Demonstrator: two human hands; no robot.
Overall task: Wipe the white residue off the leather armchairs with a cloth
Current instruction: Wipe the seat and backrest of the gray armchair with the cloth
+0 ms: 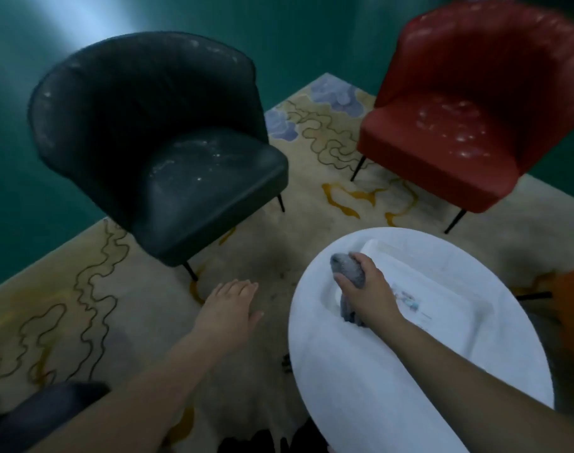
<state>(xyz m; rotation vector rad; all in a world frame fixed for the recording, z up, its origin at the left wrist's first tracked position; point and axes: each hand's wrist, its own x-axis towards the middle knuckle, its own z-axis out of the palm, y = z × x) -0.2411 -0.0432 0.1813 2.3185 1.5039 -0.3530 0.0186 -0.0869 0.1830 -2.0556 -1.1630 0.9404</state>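
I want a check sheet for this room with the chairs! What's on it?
Surface: round white table with white tray on it.
Job's things: black armchair and red armchair, both with white residue on seats; grey cloth.
Clutter: small printed item in tray, too blurred to name.
Hands: right hand grips the cloth over the tray; left hand open, fingers straight.
Cables: nothing seen.
Surroundings: patterned beige rug, green floor.

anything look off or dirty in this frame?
Yes: white residue speckles both chairs. On the dark armchair it marks the seat and the top of the backrest; on the red armchair it is densest on the seat, with more along the backrest's top. The right hand grips a grey cloth over the white table.
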